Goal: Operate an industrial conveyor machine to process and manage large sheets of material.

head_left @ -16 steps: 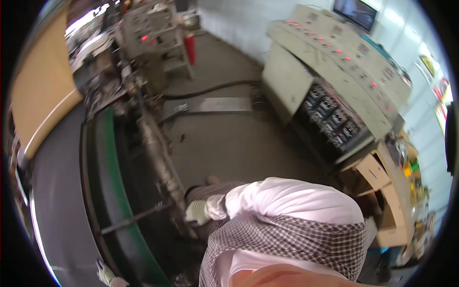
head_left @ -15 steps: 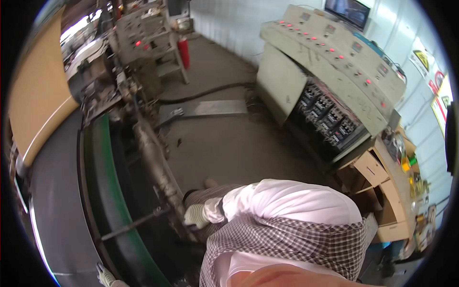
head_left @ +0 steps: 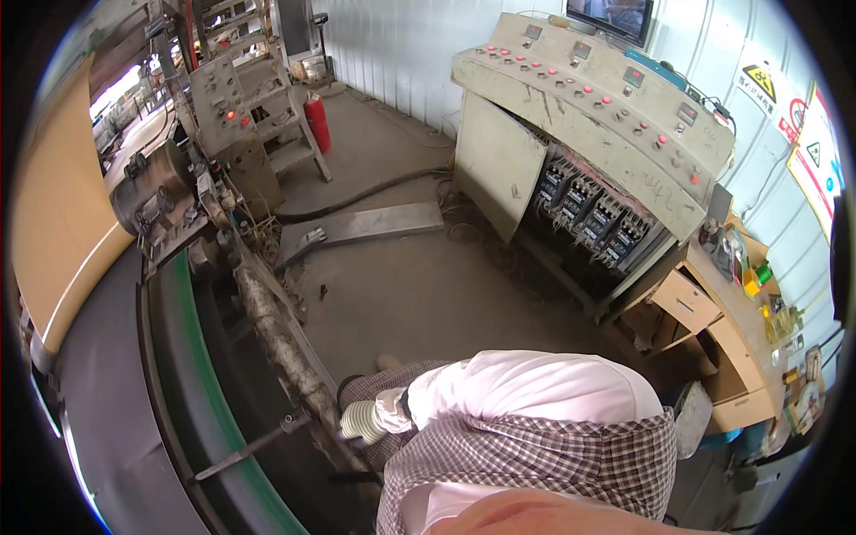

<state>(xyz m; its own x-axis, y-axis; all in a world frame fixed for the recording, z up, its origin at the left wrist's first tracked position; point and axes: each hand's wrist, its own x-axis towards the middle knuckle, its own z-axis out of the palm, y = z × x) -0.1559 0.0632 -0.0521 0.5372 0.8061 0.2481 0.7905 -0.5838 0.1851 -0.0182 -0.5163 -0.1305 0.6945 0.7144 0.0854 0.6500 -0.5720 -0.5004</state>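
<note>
My right hand (head_left: 362,423), in a cream striped knit glove, hangs at the end of a white sleeve (head_left: 526,383) beside the rusty bar (head_left: 276,334) along the machine's side. Its fingers are too small and partly hidden to show whether they grip anything. A checked apron (head_left: 535,455) covers my body just behind that hand. To its left, a thin metal rod (head_left: 250,450) with a knob end reaches across the green-striped roller (head_left: 201,379). Beyond the roller lies a wide dark sheet (head_left: 107,374). My left hand is out of the picture.
A tan sheet (head_left: 62,214) rises at the far left. A control console (head_left: 588,107) with red lights and exposed electrical units (head_left: 593,209) stands across the floor. A wooden desk (head_left: 727,334) is at the right, a red cylinder (head_left: 316,123) at the back. A cable (head_left: 366,196) crosses the floor.
My gloved left hand, earlier at the dark sheet's near edge, has left the picture. The view has shifted slightly, and my right hand stays beside the bar.
</note>
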